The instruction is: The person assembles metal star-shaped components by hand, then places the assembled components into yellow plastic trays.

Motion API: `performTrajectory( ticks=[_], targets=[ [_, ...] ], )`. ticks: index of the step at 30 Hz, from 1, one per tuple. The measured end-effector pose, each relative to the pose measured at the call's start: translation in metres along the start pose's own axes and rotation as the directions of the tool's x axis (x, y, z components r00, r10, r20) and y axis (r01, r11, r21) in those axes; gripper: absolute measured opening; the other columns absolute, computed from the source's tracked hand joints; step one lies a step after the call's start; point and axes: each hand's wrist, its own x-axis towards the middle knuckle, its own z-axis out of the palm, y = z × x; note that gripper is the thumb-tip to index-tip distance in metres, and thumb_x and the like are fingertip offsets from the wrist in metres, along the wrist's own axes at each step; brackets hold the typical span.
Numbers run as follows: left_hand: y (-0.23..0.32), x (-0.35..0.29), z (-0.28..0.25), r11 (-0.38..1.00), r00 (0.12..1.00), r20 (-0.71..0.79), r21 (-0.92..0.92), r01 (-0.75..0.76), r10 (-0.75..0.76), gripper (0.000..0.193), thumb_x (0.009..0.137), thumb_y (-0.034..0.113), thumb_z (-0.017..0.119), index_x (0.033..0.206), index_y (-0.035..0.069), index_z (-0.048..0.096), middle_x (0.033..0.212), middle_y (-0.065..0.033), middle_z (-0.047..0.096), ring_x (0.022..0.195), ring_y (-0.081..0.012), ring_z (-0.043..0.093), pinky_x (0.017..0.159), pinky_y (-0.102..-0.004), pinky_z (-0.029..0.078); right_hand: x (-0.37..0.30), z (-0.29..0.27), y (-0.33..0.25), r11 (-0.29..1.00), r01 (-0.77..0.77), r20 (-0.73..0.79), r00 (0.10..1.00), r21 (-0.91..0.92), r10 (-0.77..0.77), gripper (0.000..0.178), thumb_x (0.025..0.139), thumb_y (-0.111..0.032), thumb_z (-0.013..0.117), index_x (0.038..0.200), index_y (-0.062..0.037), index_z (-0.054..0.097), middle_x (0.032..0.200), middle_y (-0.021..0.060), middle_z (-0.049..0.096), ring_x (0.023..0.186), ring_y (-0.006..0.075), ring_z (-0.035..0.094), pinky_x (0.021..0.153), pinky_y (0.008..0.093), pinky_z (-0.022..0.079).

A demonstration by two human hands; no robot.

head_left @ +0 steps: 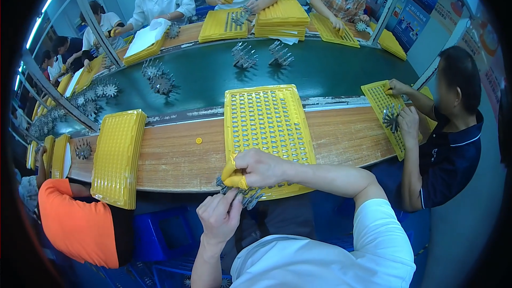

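Left of the tray [261, 89]: yellow disc [199, 140], then stacked trays [117, 154].

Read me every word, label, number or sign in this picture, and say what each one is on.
Nothing can be quoted reliably.
Blue rectangular wall posters at upper right: white print, too small and blurred to read.
Pale wall poster with orange-red shapes: markings too blurred to read.
Yellow plastic tray with rows of metal pieces: no lettering visible.
Stacked yellow plastic trays at left: no lettering visible.
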Motion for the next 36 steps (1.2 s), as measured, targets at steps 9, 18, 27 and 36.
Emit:
performTrajectory(
  ticks=[9,18,27,36],
  targets=[
    [-0.003,-0.022,-0.013,0.909,0.937,-0.074,-0.279,0.31,-0.343,0.019,0.083,0.002,0.078,0.101,-0.002,0.073,0.07,-0.0099,0.066,0.056,-0.0197,0.065,0.052,-0.0294,0.049,-0.009,0.01,-0.013,0.987,0.155,0.003,0.988,0.041,-0.155,0.017,0.086,-0.013,0.077,0.102,-0.0063,0.076,0.08,0.012,0.071,0.076,0.0283,0.069,0.067,0.0388,0.054],
    [-0.011,-0.003,-0.015,0.994,0.994,0.023,0.033,0.108,-0.108,0.014,0.079,0.003,0.079,0.091,0.002,0.073,0.061,-0.0072,0.058,0.05,-0.0236,0.055,0.051,-0.0355,0.041,-0.009,0.005,-0.014,0.874,0.271,0.117,0.963,-0.403,-0.244,0.012,0.076,-0.009,0.07,0.082,0.0008,0.067,0.076,0.0151,0.066,0.077,0.0345,0.069,0.066,0.0476,0.053],
    [-0.025,-0.001,-0.022,0.988,0.989,-0.03,0.042,0.147,-0.146,0.013,0.079,0.002,0.078,0.092,0.003,0.074,0.061,-0.0072,0.059,0.05,-0.0235,0.055,0.05,-0.0354,0.041,-0.014,-0.07,0.047,0.7,0.07,-0.044,0.989,-0.711,-0.144,0.014,0.08,-0.021,0.077,0.089,-0.0109,0.073,0.09,0.0088,0.07,0.082,0.03,0.07,0.07,0.0418,0.057],
    [-0.049,-0.014,-0.017,0.98,0.98,-0.014,-0.032,0.198,-0.198,0.014,0.08,0.001,0.078,0.094,0.001,0.074,0.059,-0.0064,0.057,0.049,-0.0209,0.053,0.049,-0.0336,0.039,0.0,-0.167,0.169,0.545,-0.628,-0.476,0.777,-0.555,0.411,0.024,0.079,-0.017,0.067,0.099,-0.0113,0.08,0.096,0.0177,0.075,0.094,0.0363,0.072,0.084,0.0473,0.056]
  ],
)
